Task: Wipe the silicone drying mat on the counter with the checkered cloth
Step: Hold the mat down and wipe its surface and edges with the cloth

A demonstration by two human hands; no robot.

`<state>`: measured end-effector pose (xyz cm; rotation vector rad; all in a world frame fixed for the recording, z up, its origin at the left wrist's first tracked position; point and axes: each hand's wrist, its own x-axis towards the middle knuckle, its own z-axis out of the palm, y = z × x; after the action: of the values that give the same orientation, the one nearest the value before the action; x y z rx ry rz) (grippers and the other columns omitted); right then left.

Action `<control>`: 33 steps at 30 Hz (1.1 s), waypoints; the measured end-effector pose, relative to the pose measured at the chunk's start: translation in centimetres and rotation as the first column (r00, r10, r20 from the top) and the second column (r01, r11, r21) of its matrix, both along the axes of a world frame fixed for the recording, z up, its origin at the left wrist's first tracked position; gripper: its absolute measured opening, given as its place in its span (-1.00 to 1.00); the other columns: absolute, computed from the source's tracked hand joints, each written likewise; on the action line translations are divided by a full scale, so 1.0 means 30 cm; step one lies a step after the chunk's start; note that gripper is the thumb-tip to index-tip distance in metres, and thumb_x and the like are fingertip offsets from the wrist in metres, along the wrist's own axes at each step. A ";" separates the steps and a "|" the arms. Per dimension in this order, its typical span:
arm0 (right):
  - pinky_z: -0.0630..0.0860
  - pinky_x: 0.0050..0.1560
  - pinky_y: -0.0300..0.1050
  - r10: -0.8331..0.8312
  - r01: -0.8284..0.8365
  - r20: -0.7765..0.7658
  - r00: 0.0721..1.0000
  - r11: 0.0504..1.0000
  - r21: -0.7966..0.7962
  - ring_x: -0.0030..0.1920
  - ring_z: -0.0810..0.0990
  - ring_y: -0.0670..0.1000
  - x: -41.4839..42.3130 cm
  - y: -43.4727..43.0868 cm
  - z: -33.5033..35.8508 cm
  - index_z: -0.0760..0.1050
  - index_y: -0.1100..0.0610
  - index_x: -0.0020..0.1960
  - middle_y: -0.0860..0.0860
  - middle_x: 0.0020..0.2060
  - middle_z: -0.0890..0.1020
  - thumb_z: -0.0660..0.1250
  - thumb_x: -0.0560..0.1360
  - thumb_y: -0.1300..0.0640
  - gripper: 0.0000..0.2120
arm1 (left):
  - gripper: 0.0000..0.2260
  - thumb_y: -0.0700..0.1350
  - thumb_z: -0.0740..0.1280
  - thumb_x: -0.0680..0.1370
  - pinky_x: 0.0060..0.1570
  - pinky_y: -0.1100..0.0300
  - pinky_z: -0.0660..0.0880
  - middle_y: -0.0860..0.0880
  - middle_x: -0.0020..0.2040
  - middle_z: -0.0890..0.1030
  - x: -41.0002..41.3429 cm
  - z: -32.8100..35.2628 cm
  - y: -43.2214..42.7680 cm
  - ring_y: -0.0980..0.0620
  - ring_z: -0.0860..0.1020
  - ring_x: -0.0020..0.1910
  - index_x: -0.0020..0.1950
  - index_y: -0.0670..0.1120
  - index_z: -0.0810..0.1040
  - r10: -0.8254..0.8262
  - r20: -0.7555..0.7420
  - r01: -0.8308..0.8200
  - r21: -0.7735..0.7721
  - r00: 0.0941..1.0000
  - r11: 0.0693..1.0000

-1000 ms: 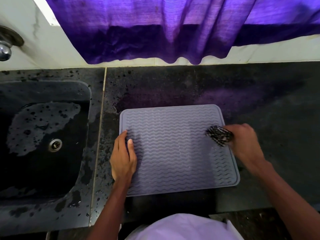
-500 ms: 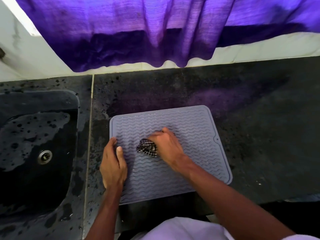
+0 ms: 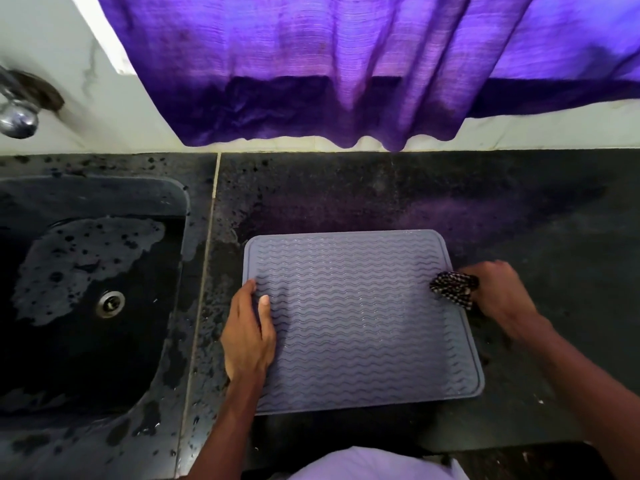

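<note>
Two hands: left (image 3: 247, 336) flat on the wavy-ribbed mat (image 3: 360, 320) (rounded corners), right (image 3: 498, 296) clutching the bunched checkered cloth (image 3: 452, 289).

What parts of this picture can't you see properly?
- Tap: head view, cut off by the left edge; its spout is out of frame.
- Checkered cloth: bunched in the right hand, so its full size stays hidden.
- Silicone drying mat: its left edge is covered by the left hand.
- Sink: its left side runs out of frame.
- Dirt on the mat: too fine to tell.
</note>
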<state>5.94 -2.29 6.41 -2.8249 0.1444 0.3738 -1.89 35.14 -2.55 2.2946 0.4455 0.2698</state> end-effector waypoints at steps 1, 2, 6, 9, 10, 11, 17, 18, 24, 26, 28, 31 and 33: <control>0.52 -0.25 -0.07 0.006 -0.006 0.027 1.000 1.000 -0.004 -0.30 0.66 0.05 0.002 0.024 0.010 0.67 0.08 -0.20 0.15 -0.43 0.62 0.44 0.39 -0.13 -0.73 | -0.48 0.17 -0.03 0.65 0.17 0.14 0.40 -0.06 0.36 0.54 0.001 -0.002 0.000 -0.09 0.54 0.27 0.40 -0.11 0.45 0.003 0.005 -0.003 -0.005 1.000 1.000; 0.48 -0.27 -0.13 0.036 -0.037 0.069 0.997 0.999 0.021 -0.30 0.65 0.01 0.006 0.071 0.018 0.68 0.08 -0.20 0.14 -0.44 0.61 0.42 0.36 -0.09 -0.76 | -0.49 0.15 -0.04 0.66 0.16 0.18 0.38 -0.05 0.36 0.54 0.001 -0.004 0.002 -0.07 0.54 0.27 0.39 -0.10 0.46 0.007 0.013 -0.007 -0.013 1.000 1.000; 0.51 -0.17 -0.20 0.225 -0.263 0.167 0.960 0.930 0.256 -0.23 0.66 -0.06 0.013 0.401 0.026 0.70 0.07 -0.16 -0.04 -0.35 0.68 0.50 0.40 0.15 -0.97 | -0.50 0.13 -0.06 0.67 0.20 0.24 0.35 -0.02 0.37 0.54 0.001 -0.008 0.006 -0.03 0.52 0.30 0.39 -0.10 0.46 0.001 0.035 0.001 -0.038 0.999 0.999; 0.49 0.13 -0.07 0.341 -0.390 0.217 0.915 0.886 0.252 -0.01 0.60 -0.04 0.031 0.669 -0.024 0.67 0.00 0.06 -0.08 -0.07 0.71 0.46 0.46 0.16 -0.81 | -0.46 0.21 -0.08 0.66 0.23 0.20 0.35 -0.02 0.41 0.50 -0.006 -0.005 0.008 -0.02 0.49 0.34 0.46 -0.06 0.39 -0.006 0.034 0.007 -0.058 0.999 0.998; 0.45 0.16 -0.07 0.370 -0.419 0.231 0.900 0.880 0.223 0.05 0.56 -0.03 0.034 0.741 -0.039 0.65 -0.02 0.11 -0.09 0.00 0.70 0.43 0.48 0.13 -0.78 | -0.44 0.26 -0.09 0.65 0.24 0.18 0.35 -0.01 0.44 0.47 -0.009 -0.004 0.008 0.00 0.47 0.36 0.49 -0.03 0.34 -0.010 0.038 0.012 -0.069 0.999 0.998; 0.43 0.17 -0.05 0.410 -0.455 0.238 0.881 0.872 0.183 0.08 0.53 -0.01 0.036 0.799 -0.053 0.63 -0.01 0.14 -0.08 0.03 0.69 0.40 0.49 0.12 -0.77 | -0.42 0.29 -0.10 0.64 0.25 0.17 0.35 0.00 0.47 0.44 -0.011 -0.003 0.008 0.01 0.45 0.39 0.52 -0.01 0.29 -0.014 0.045 0.018 -0.077 0.999 0.997; 0.43 0.24 0.06 0.491 -0.503 0.167 0.855 0.864 0.036 0.19 0.43 0.11 0.014 0.859 -0.115 0.55 0.06 0.27 0.02 0.20 0.61 0.34 0.50 0.20 -0.66 | -0.43 0.27 -0.09 0.64 0.19 -0.02 0.46 -0.05 0.46 0.44 -0.001 -0.003 0.003 -0.09 0.49 0.36 0.51 -0.02 0.28 -0.021 -0.001 0.021 -0.024 1.000 1.000; 0.43 0.24 0.05 0.492 -0.502 0.171 0.854 0.864 0.022 0.19 0.43 0.10 0.018 0.838 -0.123 0.54 0.06 0.28 0.01 0.21 0.61 0.37 0.48 0.22 -0.62 | -0.44 0.26 -0.08 0.64 0.16 -0.03 0.48 -0.07 0.44 0.47 0.001 -0.003 0.003 -0.12 0.51 0.33 0.49 -0.04 0.31 -0.017 -0.011 0.017 -0.014 1.000 1.000; 0.44 0.13 -0.05 0.397 -0.401 0.180 0.900 0.916 -0.018 0.08 0.52 0.06 0.043 0.602 -0.129 0.56 0.02 0.27 -0.02 0.12 0.68 0.47 0.41 0.24 -0.56 | -0.45 0.27 -0.09 0.64 0.09 0.02 0.51 -0.04 0.39 0.50 0.008 -0.009 0.012 -0.11 0.55 0.26 0.43 -0.02 0.38 0.002 -0.019 -0.002 -0.013 1.000 1.000; 0.45 0.12 -0.03 0.363 -0.362 0.158 0.918 0.931 -0.034 0.05 0.57 0.09 0.048 0.508 -0.117 0.61 0.03 0.19 0.00 0.07 0.70 0.48 0.38 0.25 -0.60 | -0.47 0.25 -0.08 0.65 0.08 0.03 0.51 -0.03 0.39 0.50 0.007 -0.011 0.011 -0.11 0.56 0.25 0.42 -0.02 0.38 0.000 -0.024 0.000 -0.005 1.000 1.000; 0.47 0.12 -0.03 0.334 -0.330 0.134 0.933 0.943 -0.051 0.03 0.61 0.13 0.053 0.404 -0.103 0.64 0.05 0.12 0.03 0.02 0.71 0.47 0.32 0.31 -0.61 | -0.49 0.22 -0.06 0.65 0.07 0.03 0.51 -0.03 0.39 0.50 0.009 -0.010 0.010 -0.12 0.56 0.24 0.42 -0.03 0.39 0.000 -0.030 0.000 0.002 1.000 1.000; 0.59 0.04 -0.02 0.243 -0.237 0.094 0.966 0.969 -0.069 -0.01 0.66 0.10 0.057 0.254 -0.073 0.65 0.00 0.08 0.01 -0.03 0.72 0.47 0.36 0.25 -0.67 | -0.49 0.20 -0.04 0.65 0.04 0.04 0.52 -0.04 0.39 0.50 0.012 -0.002 0.005 -0.12 0.57 0.24 0.42 -0.06 0.41 0.000 -0.042 0.000 0.007 0.999 1.000; 0.63 -0.05 0.04 0.163 -0.159 0.077 0.984 0.986 -0.056 -0.06 0.68 0.11 0.061 0.179 -0.057 0.64 -0.03 0.09 0.04 -0.08 0.72 0.46 0.40 0.17 -0.72 | -0.48 0.19 -0.03 0.64 0.03 0.03 0.53 -0.06 0.39 0.50 0.011 0.004 0.003 -0.13 0.57 0.24 0.42 -0.09 0.42 -0.009 -0.045 0.010 0.017 0.999 1.000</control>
<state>7.76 3.07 4.70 -2.9046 -0.0942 0.2927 -1.57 35.23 -2.42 2.3233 0.4562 0.2183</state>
